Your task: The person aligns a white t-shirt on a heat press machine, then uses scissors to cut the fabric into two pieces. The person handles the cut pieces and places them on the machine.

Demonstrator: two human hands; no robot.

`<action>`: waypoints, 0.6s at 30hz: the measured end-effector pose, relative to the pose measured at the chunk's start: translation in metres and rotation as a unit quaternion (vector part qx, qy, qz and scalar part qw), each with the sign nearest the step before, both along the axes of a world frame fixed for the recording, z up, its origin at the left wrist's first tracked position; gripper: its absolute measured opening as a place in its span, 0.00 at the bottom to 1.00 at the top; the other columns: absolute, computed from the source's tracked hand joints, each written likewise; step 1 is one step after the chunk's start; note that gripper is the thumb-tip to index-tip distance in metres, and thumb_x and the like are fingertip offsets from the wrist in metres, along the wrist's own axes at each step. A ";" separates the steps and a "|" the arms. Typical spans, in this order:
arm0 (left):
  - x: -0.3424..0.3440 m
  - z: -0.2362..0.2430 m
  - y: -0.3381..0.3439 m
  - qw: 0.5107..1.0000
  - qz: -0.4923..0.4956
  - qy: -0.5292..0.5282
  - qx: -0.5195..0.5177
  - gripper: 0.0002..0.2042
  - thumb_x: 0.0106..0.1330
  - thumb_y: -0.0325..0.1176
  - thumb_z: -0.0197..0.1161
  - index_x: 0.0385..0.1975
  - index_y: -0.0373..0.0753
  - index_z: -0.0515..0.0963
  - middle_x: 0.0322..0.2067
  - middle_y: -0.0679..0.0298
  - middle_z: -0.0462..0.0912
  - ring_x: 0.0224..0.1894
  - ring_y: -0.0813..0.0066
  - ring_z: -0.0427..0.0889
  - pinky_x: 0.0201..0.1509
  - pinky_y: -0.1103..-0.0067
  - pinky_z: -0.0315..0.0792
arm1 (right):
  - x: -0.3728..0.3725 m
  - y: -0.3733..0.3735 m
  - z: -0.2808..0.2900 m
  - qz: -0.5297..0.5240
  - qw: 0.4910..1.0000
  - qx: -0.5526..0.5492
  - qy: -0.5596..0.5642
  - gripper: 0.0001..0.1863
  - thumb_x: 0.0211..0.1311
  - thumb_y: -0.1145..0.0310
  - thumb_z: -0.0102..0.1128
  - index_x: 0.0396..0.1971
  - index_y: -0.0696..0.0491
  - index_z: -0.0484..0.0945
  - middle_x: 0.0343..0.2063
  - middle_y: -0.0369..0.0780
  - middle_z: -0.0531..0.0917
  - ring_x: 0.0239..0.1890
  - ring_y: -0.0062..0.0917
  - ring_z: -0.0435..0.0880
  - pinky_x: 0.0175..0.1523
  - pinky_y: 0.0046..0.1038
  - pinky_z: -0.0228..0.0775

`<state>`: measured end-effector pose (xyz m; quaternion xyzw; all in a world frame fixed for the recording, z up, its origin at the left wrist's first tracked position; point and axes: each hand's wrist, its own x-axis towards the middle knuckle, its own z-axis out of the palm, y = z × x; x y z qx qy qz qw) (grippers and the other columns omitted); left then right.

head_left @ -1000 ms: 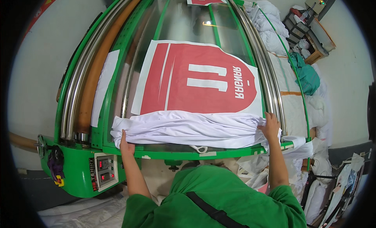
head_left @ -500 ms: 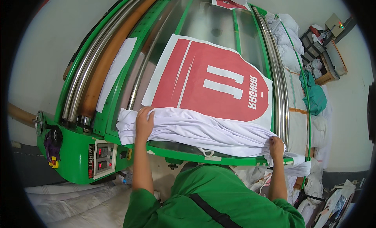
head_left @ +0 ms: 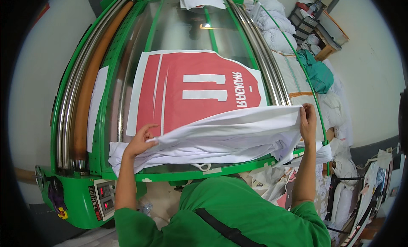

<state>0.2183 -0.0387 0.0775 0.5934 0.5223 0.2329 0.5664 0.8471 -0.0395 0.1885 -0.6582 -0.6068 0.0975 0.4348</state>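
We hold white cloth (head_left: 242, 124) lengthwise along the near edge of the red sheet (head_left: 195, 86): right hand (head_left: 308, 119) pinching; left hand (head_left: 138, 144) closer, grip unclear.

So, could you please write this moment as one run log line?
left hand: touching white cloth; right hand: pinching its raised edge; cloth: partly covering red print; print: lying on green machine

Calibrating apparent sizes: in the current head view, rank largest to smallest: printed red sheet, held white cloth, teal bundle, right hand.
1. Printed red sheet and held white cloth: too close to rank
2. Teal bundle
3. Right hand
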 end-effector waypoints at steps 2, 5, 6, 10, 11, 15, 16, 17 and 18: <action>-0.003 0.014 0.003 0.993 -0.114 -0.007 -0.031 0.25 0.58 0.31 0.75 0.58 0.37 0.80 0.30 0.71 0.78 0.35 0.84 0.74 0.43 0.82 0.70 | -0.008 -0.004 0.039 0.018 0.999 0.004 -0.030 0.10 0.76 0.70 0.53 0.48 0.60 0.74 0.39 0.45 0.83 0.42 0.27 0.80 0.50 0.28 0.71; -0.020 0.034 0.003 0.970 -0.226 0.047 -0.071 0.25 0.59 0.33 0.75 0.58 0.35 0.80 0.33 0.69 0.82 0.36 0.83 0.77 0.44 0.83 0.73 | -0.009 0.018 0.075 0.055 0.995 -0.023 -0.086 0.10 0.74 0.70 0.55 0.49 0.58 0.76 0.40 0.44 0.84 0.45 0.27 0.80 0.53 0.29 0.70; -0.025 0.049 0.006 0.970 -0.201 0.039 -0.132 0.24 0.59 0.33 0.76 0.55 0.34 0.82 0.35 0.68 0.84 0.37 0.83 0.78 0.44 0.82 0.73 | -0.009 0.022 0.088 0.072 0.993 -0.027 -0.085 0.11 0.73 0.70 0.57 0.50 0.57 0.76 0.41 0.43 0.84 0.46 0.28 0.80 0.54 0.29 0.70; -0.066 0.095 0.005 0.998 0.003 -0.067 -0.014 0.14 0.59 0.32 0.74 0.43 0.34 0.84 0.37 0.69 0.86 0.38 0.81 0.82 0.45 0.80 0.76 | -0.023 0.024 0.140 0.120 0.989 -0.055 -0.070 0.18 0.64 0.68 0.67 0.52 0.55 0.77 0.45 0.40 0.83 0.49 0.29 0.80 0.55 0.29 0.70; -0.110 0.079 -0.001 0.987 0.117 -0.044 0.100 0.13 0.63 0.31 0.72 0.45 0.36 0.81 0.40 0.67 0.85 0.39 0.80 0.82 0.46 0.78 0.77 | -0.031 0.025 0.154 0.134 0.987 -0.062 -0.059 0.20 0.62 0.68 0.70 0.53 0.54 0.77 0.46 0.39 0.83 0.50 0.30 0.81 0.56 0.30 0.70; -0.098 0.173 0.002 0.902 0.242 -0.302 0.189 0.14 0.75 0.43 0.62 0.48 0.39 0.76 0.43 0.63 0.82 0.46 0.77 0.81 0.52 0.76 0.77 | -0.046 0.029 0.175 0.126 0.986 -0.034 -0.101 0.27 0.52 0.74 0.77 0.54 0.52 0.78 0.46 0.37 0.82 0.50 0.22 0.79 0.57 0.27 0.71; -0.103 0.191 0.006 0.912 0.207 -0.287 0.209 0.14 0.77 0.44 0.59 0.49 0.40 0.76 0.43 0.63 0.82 0.46 0.77 0.81 0.53 0.76 0.76 | -0.046 0.031 0.178 0.125 0.985 -0.035 -0.118 0.26 0.53 0.75 0.75 0.53 0.52 0.79 0.48 0.38 0.83 0.51 0.24 0.80 0.57 0.29 0.72; -0.113 0.206 0.010 0.920 0.172 -0.269 0.228 0.15 0.78 0.46 0.57 0.49 0.40 0.75 0.44 0.63 0.82 0.46 0.78 0.81 0.54 0.76 0.76 | -0.044 0.039 0.178 0.125 0.983 -0.038 -0.132 0.24 0.54 0.76 0.73 0.53 0.52 0.79 0.50 0.39 0.84 0.52 0.27 0.81 0.56 0.30 0.72; -0.119 0.217 0.016 0.918 0.186 -0.251 0.245 0.14 0.79 0.45 0.55 0.50 0.40 0.75 0.44 0.64 0.82 0.47 0.78 0.81 0.54 0.76 0.76 | -0.040 0.045 0.179 0.123 0.980 -0.040 -0.148 0.23 0.55 0.77 0.71 0.52 0.52 0.79 0.51 0.40 0.84 0.53 0.29 0.82 0.56 0.32 0.73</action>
